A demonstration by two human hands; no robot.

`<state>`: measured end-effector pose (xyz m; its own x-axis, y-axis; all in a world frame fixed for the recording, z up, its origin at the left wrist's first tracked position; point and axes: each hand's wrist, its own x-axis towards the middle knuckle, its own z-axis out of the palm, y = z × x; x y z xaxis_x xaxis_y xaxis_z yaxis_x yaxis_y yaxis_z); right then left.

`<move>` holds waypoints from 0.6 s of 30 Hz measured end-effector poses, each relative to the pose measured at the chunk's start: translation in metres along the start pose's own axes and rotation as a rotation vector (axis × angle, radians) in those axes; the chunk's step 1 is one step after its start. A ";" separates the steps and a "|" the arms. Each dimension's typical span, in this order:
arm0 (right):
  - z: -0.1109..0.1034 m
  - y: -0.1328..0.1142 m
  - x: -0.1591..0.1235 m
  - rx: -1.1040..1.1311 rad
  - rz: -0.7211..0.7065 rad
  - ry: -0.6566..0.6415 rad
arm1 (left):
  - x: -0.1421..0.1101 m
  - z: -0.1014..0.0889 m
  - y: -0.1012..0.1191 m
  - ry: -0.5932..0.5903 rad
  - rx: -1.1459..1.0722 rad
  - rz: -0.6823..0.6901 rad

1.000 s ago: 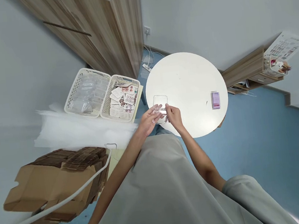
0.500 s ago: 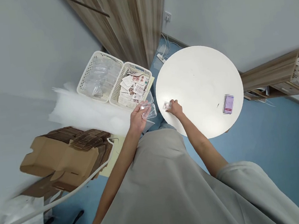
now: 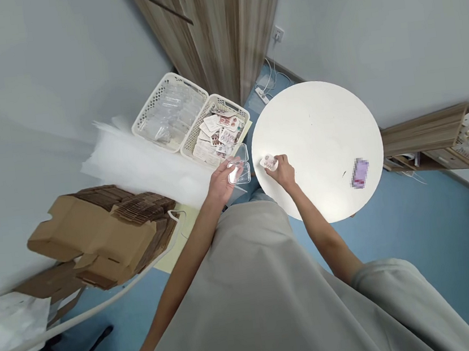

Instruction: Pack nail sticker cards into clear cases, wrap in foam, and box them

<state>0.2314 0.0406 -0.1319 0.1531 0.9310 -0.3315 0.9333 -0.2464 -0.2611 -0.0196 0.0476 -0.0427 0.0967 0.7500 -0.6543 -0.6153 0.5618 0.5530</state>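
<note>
My left hand (image 3: 219,183) grips a clear plastic case (image 3: 240,172) whose lid stands open, between the card basket and the table. Over the near left part of the round white table (image 3: 318,131), my right hand (image 3: 284,172) pinches a small white card (image 3: 269,162) with reddish print. Whether the card touches the tabletop, I cannot tell. Just beyond my left hand sits a white basket (image 3: 184,146) full of similar printed cards (image 3: 213,138).
Another white basket (image 3: 139,120) holds clear plastic cases (image 3: 171,112). White foam sheets (image 3: 138,159) lie before the baskets, with folded cardboard boxes (image 3: 100,232) to the left. A purple pixelated item (image 3: 359,173) rests on the table. A white curved pole (image 3: 116,295) crosses at left.
My hands have separated. The left has moved away from the table with the opened clear case, while the right has drawn apart with the printed card. The view has turned left.
</note>
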 end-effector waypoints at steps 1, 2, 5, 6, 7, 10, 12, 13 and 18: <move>-0.012 -0.004 -0.004 0.042 -0.041 0.061 | 0.001 0.001 0.000 -0.010 -0.006 -0.009; -0.026 -0.008 -0.009 0.086 -0.081 0.114 | 0.002 0.002 0.000 -0.020 -0.013 -0.019; -0.070 -0.027 -0.025 0.212 -0.241 0.207 | 0.006 0.006 -0.001 -0.069 -0.031 -0.046; -0.083 -0.034 -0.032 0.236 -0.296 0.221 | 0.006 0.007 -0.001 -0.094 -0.035 -0.054; -0.094 -0.042 -0.039 0.246 -0.350 0.223 | 0.007 0.008 -0.002 -0.116 -0.039 -0.060; -0.114 -0.064 -0.058 0.206 -0.479 0.165 | 0.008 0.008 -0.002 -0.154 -0.037 -0.064; -0.118 -0.077 -0.068 0.134 -0.518 0.104 | 0.007 0.007 -0.002 -0.172 -0.031 -0.061; -0.117 -0.082 -0.072 0.093 -0.523 0.073 | 0.006 0.006 -0.001 -0.186 -0.029 -0.060; -0.110 -0.095 -0.083 -0.046 -0.489 -0.021 | 0.000 -0.001 0.003 -0.249 -0.024 -0.063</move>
<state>0.1656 0.0165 0.0200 -0.3125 0.9289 -0.1986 0.9078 0.2305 -0.3504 -0.0220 0.0491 -0.0416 0.3234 0.7783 -0.5382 -0.6199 0.6040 0.5009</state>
